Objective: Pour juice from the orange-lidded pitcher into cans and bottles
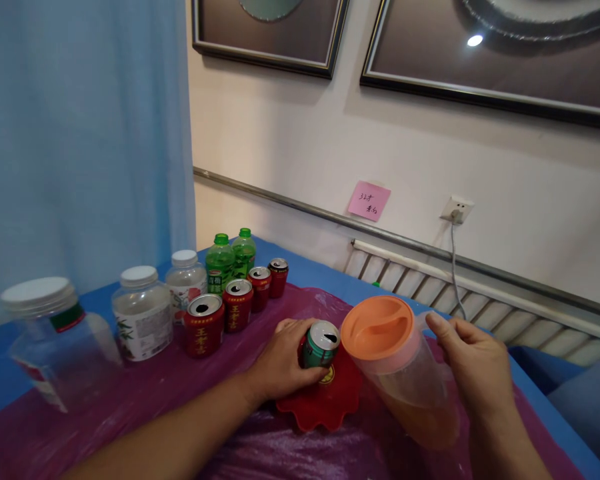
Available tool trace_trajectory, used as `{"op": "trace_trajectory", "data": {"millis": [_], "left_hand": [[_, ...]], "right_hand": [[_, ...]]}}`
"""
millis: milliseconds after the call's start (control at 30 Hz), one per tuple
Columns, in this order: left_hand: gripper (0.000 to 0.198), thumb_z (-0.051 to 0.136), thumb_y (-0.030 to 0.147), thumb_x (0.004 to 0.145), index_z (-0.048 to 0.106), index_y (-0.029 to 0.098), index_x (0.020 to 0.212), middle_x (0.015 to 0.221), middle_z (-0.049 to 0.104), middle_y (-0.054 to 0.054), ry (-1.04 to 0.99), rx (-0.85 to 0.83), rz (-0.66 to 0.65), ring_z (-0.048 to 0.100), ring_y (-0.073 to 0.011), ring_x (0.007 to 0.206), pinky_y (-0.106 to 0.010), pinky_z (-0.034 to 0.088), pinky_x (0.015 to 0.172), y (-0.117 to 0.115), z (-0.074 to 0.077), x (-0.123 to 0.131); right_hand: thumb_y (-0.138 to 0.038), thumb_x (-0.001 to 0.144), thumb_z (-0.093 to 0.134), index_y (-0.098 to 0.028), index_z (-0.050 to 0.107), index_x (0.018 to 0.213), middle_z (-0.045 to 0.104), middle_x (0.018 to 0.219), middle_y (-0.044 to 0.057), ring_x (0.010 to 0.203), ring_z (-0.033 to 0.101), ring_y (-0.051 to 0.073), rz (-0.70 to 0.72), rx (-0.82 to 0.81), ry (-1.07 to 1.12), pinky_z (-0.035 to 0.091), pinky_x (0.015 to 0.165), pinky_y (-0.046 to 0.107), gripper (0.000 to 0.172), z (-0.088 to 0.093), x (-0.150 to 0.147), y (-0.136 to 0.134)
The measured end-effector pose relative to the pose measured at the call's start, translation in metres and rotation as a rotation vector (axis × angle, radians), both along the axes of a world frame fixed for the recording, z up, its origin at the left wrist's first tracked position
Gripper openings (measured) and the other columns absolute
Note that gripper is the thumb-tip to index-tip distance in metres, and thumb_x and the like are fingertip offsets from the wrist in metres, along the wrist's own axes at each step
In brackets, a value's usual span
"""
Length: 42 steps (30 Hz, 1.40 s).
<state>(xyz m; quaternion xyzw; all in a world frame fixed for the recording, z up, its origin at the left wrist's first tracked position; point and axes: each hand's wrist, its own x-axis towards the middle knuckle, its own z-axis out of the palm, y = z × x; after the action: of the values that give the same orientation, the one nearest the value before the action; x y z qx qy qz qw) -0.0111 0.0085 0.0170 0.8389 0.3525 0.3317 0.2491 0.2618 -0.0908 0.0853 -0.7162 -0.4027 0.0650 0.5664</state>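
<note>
My left hand is wrapped round a green drink can with an opened top, tilted a little to the right. Under the can lies a red scalloped dish, partly hidden by my hand. By its handle, my right hand grips a clear plastic pitcher with an orange lid. Brownish liquid shows in the pitcher's lower part. The pitcher leans left, its lid close beside the can's top; whether they touch I cannot tell. No liquid stream is visible.
Red cans stand in a row at the left, with green bottles behind. White-capped clear jars line the far left by a blue curtain. Purple plastic sheeting covers the blue table. A radiator stands beyond.
</note>
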Motion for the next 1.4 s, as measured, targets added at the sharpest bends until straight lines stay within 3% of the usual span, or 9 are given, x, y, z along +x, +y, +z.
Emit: {"op": "trace_trajectory", "data": {"millis": [867,1400], "left_hand": [[0.061,0.088,0.030,0.061,0.061,0.029,0.116,0.114,0.070,0.001,0.036,-0.014,-0.041,0.058,-0.0270,0.106,-0.041,0.037,0.100,0.0006,-0.0018,0.0009],[0.060,0.085,0.031,0.062,0.062,0.028,0.118,0.114,0.070,0.000,0.063,-0.043,-0.039,0.059,-0.0272,0.107,-0.044,0.033,0.106,0.0006,-0.0017,0.0021]], "right_hand": [[-0.063,0.073,0.069,-0.020,0.045,0.055,0.030,0.054,-0.006,0.056,0.030,0.011,0.031,-0.077,0.016,0.025,0.048,0.024,0.053,-0.0025,-0.0015,0.0000],[-0.065,0.072,0.066,-0.021,0.045,0.053,0.031,0.054,-0.005,0.055,0.031,0.011,-0.010,-0.106,-0.054,0.026,0.049,0.024,0.052,0.0033,-0.0061,-0.0038]]}}
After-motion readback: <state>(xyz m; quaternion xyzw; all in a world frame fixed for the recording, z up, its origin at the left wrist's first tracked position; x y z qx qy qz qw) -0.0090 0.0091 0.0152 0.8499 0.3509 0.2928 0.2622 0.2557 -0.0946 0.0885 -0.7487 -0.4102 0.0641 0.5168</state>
